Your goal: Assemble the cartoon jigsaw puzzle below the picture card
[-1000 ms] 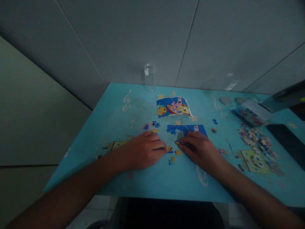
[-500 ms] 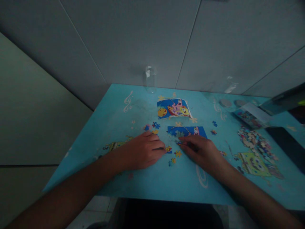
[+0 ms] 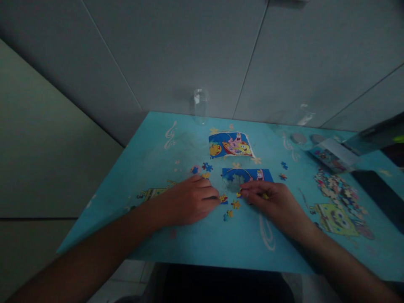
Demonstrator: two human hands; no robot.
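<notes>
My left hand (image 3: 198, 201) rests on the table with its fingers curled. Its fingertips reach the left edge of a small yellow, red and blue puzzle section (image 3: 223, 198); what lies under the fingers is hidden. Between thumb and index finger my right hand (image 3: 268, 197) pinches a puzzle piece (image 3: 239, 193), at the lower side of a partly joined puzzle (image 3: 230, 173) with a gap in it. Loose pieces lie close by: a yellow one (image 3: 235, 204), a yellow-blue one (image 3: 227, 216) and a few blue ones (image 3: 207, 166). Behind stands the printed reference picture (image 3: 232, 145), slightly curled.
A clear jar (image 3: 201, 107) stands by the wall. On the right are a heap of puzzle pieces (image 3: 339, 191), a dark flat object (image 3: 378, 198), a picture card (image 3: 331, 158) and two round lids (image 3: 298, 138). Two loose pieces (image 3: 283, 176) lie right of the joined puzzle.
My right hand has moved slightly right and down with the puzzle piece, uncovering more of the gap. My left hand has stayed nearly still.
</notes>
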